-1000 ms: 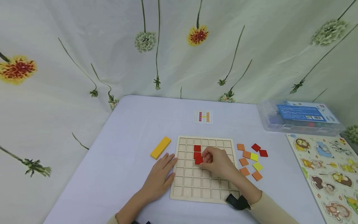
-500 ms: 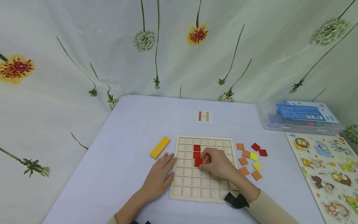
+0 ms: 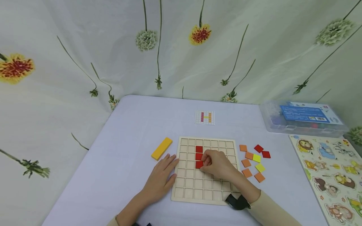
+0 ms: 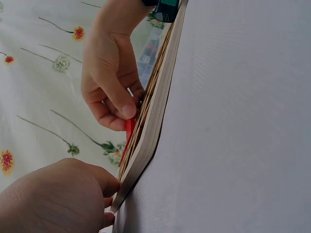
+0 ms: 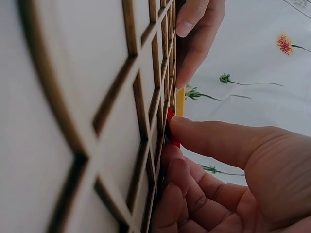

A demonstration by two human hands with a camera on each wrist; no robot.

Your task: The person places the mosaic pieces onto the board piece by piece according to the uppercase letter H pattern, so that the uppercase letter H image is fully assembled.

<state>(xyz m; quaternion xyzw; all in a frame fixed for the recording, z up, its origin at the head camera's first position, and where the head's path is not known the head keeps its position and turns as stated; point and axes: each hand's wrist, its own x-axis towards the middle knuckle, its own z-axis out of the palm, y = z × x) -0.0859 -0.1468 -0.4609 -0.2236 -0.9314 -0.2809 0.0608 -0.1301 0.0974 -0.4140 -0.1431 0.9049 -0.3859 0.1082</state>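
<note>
A wooden grid board (image 3: 190,192) lies on the white table. Two red square tiles sit in one of its columns, the upper one (image 3: 199,149) directly above the other. Just below them, a third red tile (image 3: 199,164) lines up with the column, and the thumb and fingers of my right hand (image 3: 217,163) pinch its right side. In the right wrist view, the thumb presses on this red tile (image 5: 171,116), close against the grid. My left hand (image 3: 159,180) lies flat with fingers extended, fingertips at the board's left edge.
Loose orange, yellow and red tiles (image 3: 258,148) lie right of the board. A yellow-orange bar (image 3: 161,148) lies to its left. Behind is a pattern card (image 3: 205,117). At the right are a clear plastic box (image 3: 304,117) and an animal puzzle board (image 3: 329,179).
My right hand has shifted the third red tile slightly left and down, from a crooked position into line with the two above. My left hand stays in place.
</note>
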